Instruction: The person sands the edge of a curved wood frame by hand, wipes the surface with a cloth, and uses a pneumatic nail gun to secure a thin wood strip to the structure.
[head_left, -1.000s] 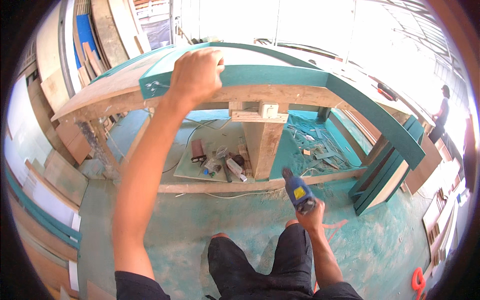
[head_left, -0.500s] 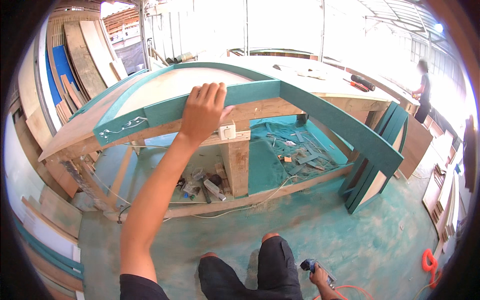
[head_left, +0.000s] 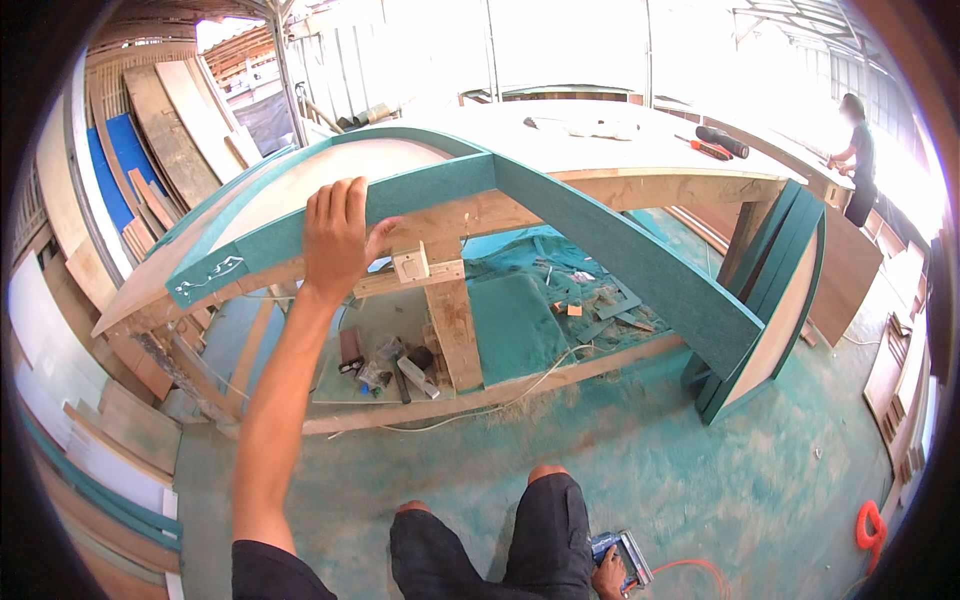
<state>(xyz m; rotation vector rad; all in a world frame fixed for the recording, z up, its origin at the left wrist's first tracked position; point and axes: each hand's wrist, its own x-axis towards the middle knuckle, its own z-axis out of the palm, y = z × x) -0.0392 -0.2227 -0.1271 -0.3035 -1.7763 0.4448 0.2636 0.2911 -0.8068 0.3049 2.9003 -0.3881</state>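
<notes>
Left hand (head_left: 338, 232) grips the teal strip (head_left: 420, 195) on the table (head_left: 620, 150) edge, fingers over its top. The strip's long axis runs nine to three. Right hand (head_left: 607, 573), at five o'clock (low, by the knee), is closed on a blue tool (head_left: 622, 556), well apart.

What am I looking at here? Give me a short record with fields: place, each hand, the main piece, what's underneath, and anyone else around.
Place: workshop with a teal-dusted floor and boards stacked along the left wall
Left hand: raised, fingers hooked over the teal panel edge on the workbench
Right hand: low beside the knee, on a blue power tool
Main piece: teal-edged panel lying on a wooden workbench
Underneath: wooden post, white socket box, small tools and scraps
Others: one person far right at a bench
</notes>
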